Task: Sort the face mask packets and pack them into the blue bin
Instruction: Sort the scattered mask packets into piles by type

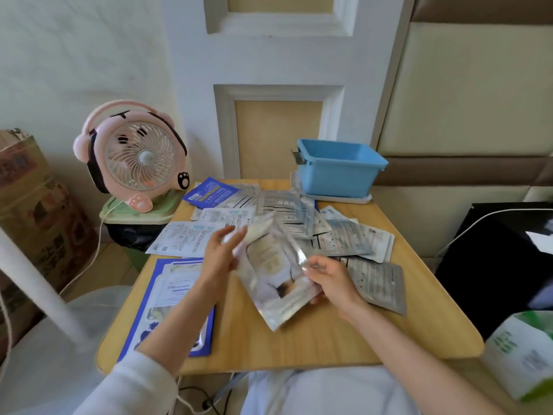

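Silver packets [272,274]: held just above the table [329,339], mid-front.
Right hand [329,281]: fingers curled, pinching the right edge.
Left hand [220,256]: fingers nearly straight, slightly spread, against the upper left edge; blurred, grip uncertain.
Blue bin [339,167]: far right corner, nothing seen inside.
Loose packets [299,217]: heaped between hands and bin.
Blue-edged stack [176,298]: front left.
Handling, as judged: match by print, square the edges, keep like with like, lay flat.
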`<state>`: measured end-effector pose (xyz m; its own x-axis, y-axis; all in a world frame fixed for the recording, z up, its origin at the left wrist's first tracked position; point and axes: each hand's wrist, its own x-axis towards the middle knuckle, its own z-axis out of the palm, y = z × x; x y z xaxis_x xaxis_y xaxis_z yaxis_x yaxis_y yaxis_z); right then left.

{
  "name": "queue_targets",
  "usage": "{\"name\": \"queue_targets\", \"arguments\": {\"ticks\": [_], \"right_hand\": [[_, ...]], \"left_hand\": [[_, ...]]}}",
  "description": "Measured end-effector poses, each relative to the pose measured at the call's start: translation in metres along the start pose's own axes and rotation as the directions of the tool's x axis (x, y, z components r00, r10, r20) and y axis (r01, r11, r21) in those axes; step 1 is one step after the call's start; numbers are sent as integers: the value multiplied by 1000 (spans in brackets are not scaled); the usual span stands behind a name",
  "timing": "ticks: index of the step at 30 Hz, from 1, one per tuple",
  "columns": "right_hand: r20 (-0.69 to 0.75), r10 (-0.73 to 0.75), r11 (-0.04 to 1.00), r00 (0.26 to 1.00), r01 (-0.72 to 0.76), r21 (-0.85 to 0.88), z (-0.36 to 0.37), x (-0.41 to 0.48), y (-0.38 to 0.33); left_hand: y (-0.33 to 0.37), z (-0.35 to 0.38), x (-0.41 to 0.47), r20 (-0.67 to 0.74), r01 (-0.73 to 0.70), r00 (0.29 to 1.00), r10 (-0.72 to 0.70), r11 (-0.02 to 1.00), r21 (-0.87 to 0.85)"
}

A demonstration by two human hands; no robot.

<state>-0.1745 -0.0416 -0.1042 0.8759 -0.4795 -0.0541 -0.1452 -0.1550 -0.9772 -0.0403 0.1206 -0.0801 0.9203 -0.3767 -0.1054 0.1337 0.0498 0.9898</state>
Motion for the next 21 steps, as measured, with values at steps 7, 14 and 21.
{"name": "queue_targets", "arguments": {"ticks": [7,14,21], "right_hand": [[99,-218,830,971,237,-505,-13,26,-28],[132,-266,784,955,294,-547,-24,24,-36],[182,-11,460,983,167,-872,-62,-3,14]], "left_hand": [[39,-16,-17,438,-134,870,-225,747,651],[9,-12,-42,268,-60,958,-105,838,543],[-33,-14,-78,-66,-58,990,125,786,616]]}}
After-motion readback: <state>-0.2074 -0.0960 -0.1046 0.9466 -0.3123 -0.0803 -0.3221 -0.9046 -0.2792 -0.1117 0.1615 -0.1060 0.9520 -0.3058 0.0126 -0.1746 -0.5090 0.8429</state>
